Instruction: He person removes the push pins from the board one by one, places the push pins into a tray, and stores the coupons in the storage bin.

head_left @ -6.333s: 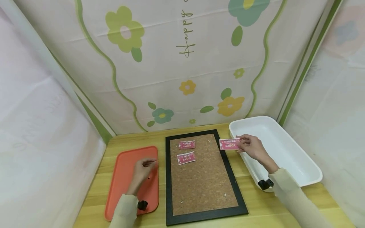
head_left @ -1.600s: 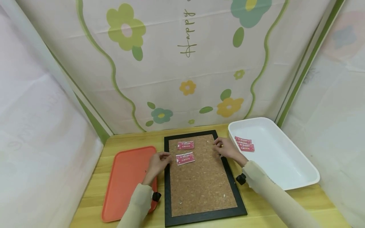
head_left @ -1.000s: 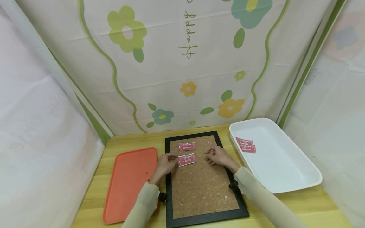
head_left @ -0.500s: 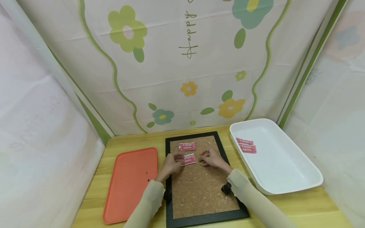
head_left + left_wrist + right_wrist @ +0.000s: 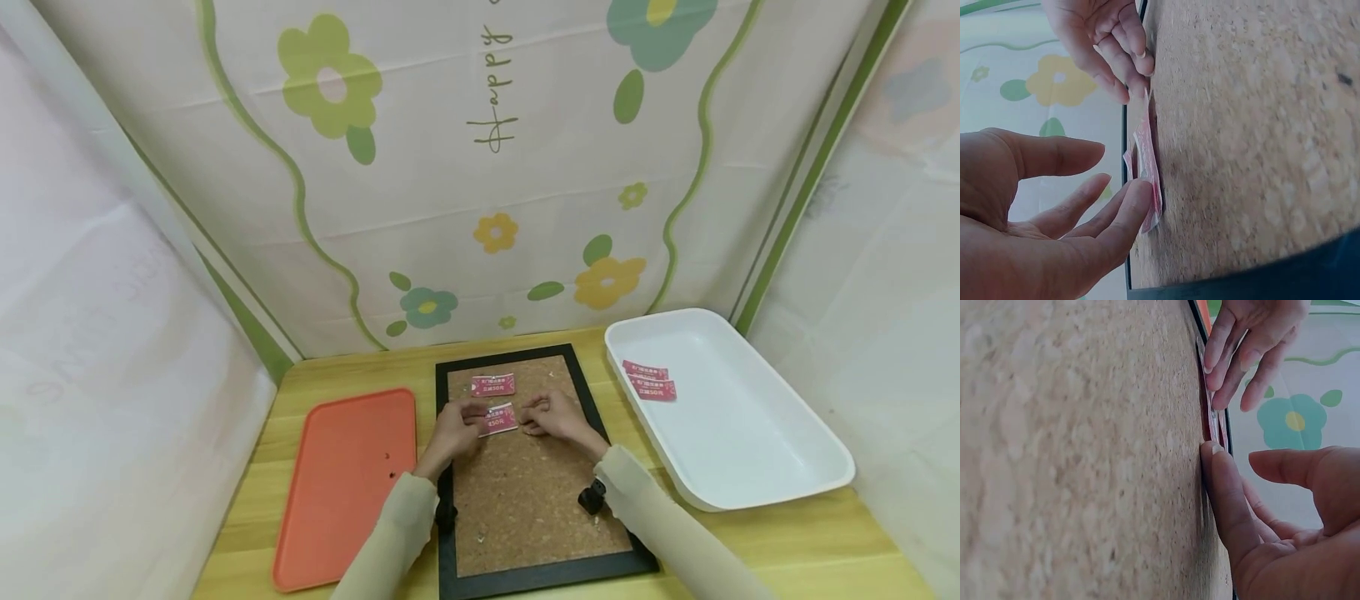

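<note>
A person's left hand [image 5: 453, 429] and right hand [image 5: 557, 416] at opposite ends of a pink coupon [image 5: 502, 420] on a cork board [image 5: 540, 500].
The left hand reaches over the coupon's left end, a fingertip touching it, thumb and fingers apart; the right hand touches the right end with a fingertip, its thumb also held away from the fingers. This coupon lies on the board's far half, just below an upper coupon [image 5: 493, 384]. To the left, an orange tray [image 5: 337, 483] bears small dark bits [image 5: 392, 475]; to the right, overlapping coupons [image 5: 656, 390] lie inside a white tub [image 5: 742, 425].
</note>
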Demonstrator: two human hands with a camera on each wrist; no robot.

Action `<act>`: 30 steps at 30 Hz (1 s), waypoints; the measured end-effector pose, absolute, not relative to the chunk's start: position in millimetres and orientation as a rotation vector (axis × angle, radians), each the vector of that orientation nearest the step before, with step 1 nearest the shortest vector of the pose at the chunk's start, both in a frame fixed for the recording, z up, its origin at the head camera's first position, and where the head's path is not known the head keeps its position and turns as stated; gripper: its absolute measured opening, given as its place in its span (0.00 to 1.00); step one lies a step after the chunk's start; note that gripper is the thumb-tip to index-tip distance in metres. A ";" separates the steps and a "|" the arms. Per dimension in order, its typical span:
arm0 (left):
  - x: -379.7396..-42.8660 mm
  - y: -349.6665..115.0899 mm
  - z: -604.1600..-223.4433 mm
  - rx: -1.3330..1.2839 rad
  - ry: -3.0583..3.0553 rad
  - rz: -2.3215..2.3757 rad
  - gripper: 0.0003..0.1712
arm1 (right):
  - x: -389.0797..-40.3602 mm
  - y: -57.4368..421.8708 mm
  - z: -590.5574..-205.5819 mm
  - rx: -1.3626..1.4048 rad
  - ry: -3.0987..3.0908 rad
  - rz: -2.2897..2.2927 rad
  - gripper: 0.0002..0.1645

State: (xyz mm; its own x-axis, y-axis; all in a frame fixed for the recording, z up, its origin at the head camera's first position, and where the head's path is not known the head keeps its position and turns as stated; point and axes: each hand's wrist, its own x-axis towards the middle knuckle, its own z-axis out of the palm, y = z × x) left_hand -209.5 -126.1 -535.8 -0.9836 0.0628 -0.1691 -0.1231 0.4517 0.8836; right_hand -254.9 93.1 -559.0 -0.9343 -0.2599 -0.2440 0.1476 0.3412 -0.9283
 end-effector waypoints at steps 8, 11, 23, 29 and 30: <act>-216.8 -124.1 -536.2 -0.069 2.535 1.564 0.21 | -254.2 88.8 -560.0 -0.071 2.225 -1.649 0.14; -220.9 -125.4 -538.2 -0.089 2.535 1.562 0.21 | -254.4 86.8 -560.4 -0.080 2.231 -1.617 0.16; -235.3 -123.4 -547.6 -0.108 2.609 1.450 0.15 | -253.6 76.8 -561.6 -0.178 2.239 -1.556 0.16; -239.9 -123.3 -547.4 -0.054 2.633 1.405 0.15 | -251.4 68.8 -558.7 -0.132 2.279 -1.553 0.15; -240.1 -123.4 -547.1 -0.055 2.639 1.399 0.14 | -251.0 67.8 -558.0 -0.129 2.282 -1.550 0.15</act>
State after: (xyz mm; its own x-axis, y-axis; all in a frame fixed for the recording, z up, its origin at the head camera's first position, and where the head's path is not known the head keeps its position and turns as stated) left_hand -240.1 -123.4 -547.1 -0.9875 0.0392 -0.1527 -0.1044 0.5632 0.8197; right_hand -251.0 67.8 -558.0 -0.9245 -0.2823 -0.2560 0.1338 0.3885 -0.9117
